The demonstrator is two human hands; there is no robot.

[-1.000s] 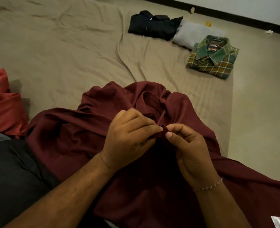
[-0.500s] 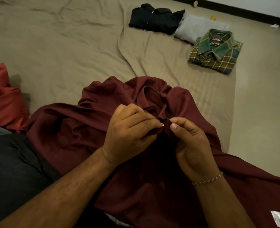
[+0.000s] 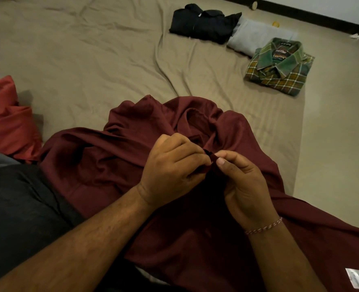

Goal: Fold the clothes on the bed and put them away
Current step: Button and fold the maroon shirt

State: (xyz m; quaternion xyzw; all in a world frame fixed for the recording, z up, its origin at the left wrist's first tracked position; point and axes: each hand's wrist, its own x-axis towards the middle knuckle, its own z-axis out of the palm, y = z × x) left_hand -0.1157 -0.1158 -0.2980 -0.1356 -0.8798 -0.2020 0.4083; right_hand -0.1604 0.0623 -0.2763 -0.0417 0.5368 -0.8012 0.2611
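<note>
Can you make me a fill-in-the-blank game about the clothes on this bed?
1. Both hands, left hand and right hand, pinch the ____ coloured shirt.
2. The folded checked shirt has a ____ collar.
3. The grey folded garment lies between the checked shirt and the ____ folded garment.
4. The thread bracelet is on the ____ wrist.

Missing words: maroon; green; black; right

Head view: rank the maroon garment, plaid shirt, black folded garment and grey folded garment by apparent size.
1. maroon garment, though nearest the camera
2. black folded garment and plaid shirt, too alike to rank
3. grey folded garment, partly hidden
</note>
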